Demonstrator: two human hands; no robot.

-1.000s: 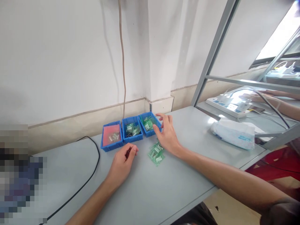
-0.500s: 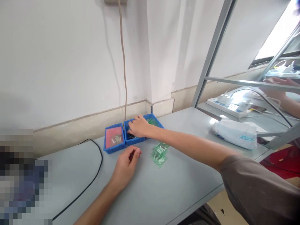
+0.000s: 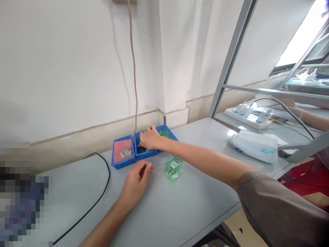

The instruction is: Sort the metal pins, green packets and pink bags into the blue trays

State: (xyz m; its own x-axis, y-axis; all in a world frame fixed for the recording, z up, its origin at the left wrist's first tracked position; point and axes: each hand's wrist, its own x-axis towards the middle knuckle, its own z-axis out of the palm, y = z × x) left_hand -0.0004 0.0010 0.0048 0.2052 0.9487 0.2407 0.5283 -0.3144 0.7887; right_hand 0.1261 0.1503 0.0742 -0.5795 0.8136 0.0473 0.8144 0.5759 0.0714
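Observation:
My right hand (image 3: 149,138) reaches down into the middle blue bin (image 3: 146,155), over small dark parts (image 3: 143,150). Its fingers are bent downward and the fingertips are mostly hidden, so anything pinched there does not show. On the table in front of the bins rests my left hand (image 3: 136,181), its fingers curled and the thumb against them; whatever lies inside is hidden. To its right is a small pile of green clear bags (image 3: 172,169) with metal parts in them. The left blue bin (image 3: 123,164) contains a pink sheet (image 3: 118,150) and a clear bag of small pale pieces (image 3: 125,153).
Green bags (image 3: 166,133) lie in the right blue bin (image 3: 171,131), against the wall side. A black cable (image 3: 106,185) curves across the table at left. Farther right are a white plastic packet (image 3: 254,145), a metal frame (image 3: 232,58) and a power strip (image 3: 248,116).
The view has shifted slightly. My right hand stays in the middle bin with its fingers slightly shifted, and my left hand keeps its curled pose on the table.

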